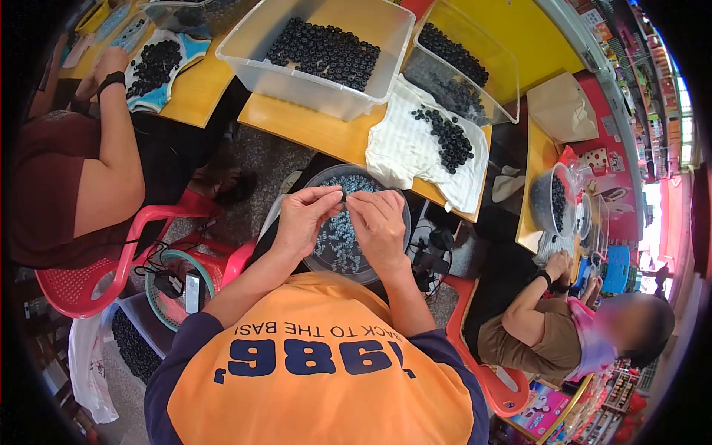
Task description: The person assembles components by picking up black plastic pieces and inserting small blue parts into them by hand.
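My left hand (305, 216) and my right hand (377, 224) meet above a clear round bowl (404, 222) at my lap. Both are closed in a pinch, fingertips nearly touching, around a small black piece (343, 197). The piece is mostly covered by the fingers, so its exact shape is hard to tell. Many small grey-blue parts (340, 241) lie in the bowl beneath.
Ahead on the wooden table stands a large clear bin (245, 55) of black ring-shaped pieces. Beside it are a white cloth (393, 141) with more pieces and another clear bin (512, 81). Co-workers sit left (111, 170) and right (541, 326); a red chair (133, 252) is at left.
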{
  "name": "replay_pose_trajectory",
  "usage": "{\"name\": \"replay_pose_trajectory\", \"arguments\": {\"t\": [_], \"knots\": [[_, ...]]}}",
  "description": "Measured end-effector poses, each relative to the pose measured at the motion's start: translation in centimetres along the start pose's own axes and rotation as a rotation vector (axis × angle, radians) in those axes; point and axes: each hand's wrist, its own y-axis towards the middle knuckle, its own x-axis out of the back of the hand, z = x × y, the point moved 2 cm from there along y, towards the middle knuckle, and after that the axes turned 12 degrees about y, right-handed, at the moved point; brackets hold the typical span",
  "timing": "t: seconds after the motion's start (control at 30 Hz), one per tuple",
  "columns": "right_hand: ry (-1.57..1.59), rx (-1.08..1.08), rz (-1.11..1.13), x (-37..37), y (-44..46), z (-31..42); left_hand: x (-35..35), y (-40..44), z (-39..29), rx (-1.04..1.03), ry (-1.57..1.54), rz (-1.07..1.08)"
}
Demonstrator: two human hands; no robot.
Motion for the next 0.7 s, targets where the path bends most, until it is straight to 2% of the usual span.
{"name": "replay_pose_trajectory", "arguments": {"t": [0.07, 0.1, 0.17, 0.2, 0.33, 0.6, 0.7], "knots": [[0.103, -0.082, -0.021, 0.01, -0.40, -0.48, 0.44, 0.18, 0.47, 0.191, -0.190, 0.069], [0.204, -0.165, -0.042, 0.07, -0.55, -0.77, 0.73, 0.34, 0.49, 0.189, -0.192, 0.067], [0.294, -0.238, -0.052, 0.39, -0.51, -0.79, 0.87, 0.54, 0.68, 0.328, -0.390, 0.179], [0.380, -0.313, -0.065, 0.52, -0.48, -0.84, 0.87, 0.57, 0.68, 0.327, -0.392, 0.176], [0.335, -0.297, -0.070, 0.84, -0.03, -0.56, 0.80, 0.64, 0.90, 0.344, -0.357, 0.161], [0.137, -0.108, 0.010, 0.27, 0.12, -0.47, 0.43, 0.25, 0.14, 0.259, -0.241, 0.123], [0.065, -0.055, 0.027, 0.09, 0.03, -0.48, 0.41, 0.26, 0.39, 0.152, -0.189, 0.128]]}}
